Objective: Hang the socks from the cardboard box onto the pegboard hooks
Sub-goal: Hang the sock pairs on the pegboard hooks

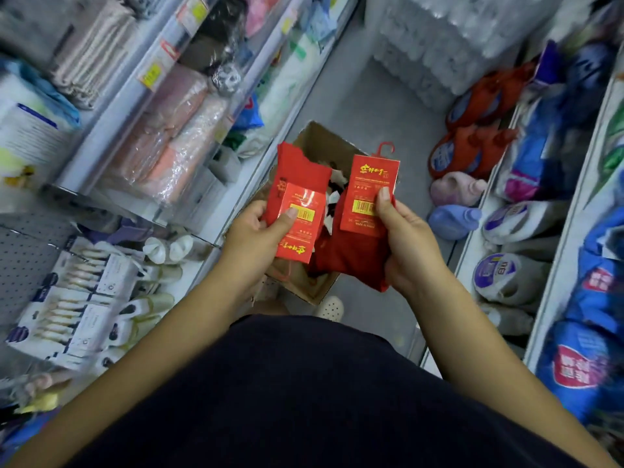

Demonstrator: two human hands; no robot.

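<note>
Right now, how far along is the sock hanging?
Hard to say exactly. Done: white packs hang on the pegboard, though whether they came from this box is unclear. In hand: the left hand holds a red sock pack, the right hand a second red sock pack. Left: hanging both, plus more socks lying in the cardboard box.
</note>
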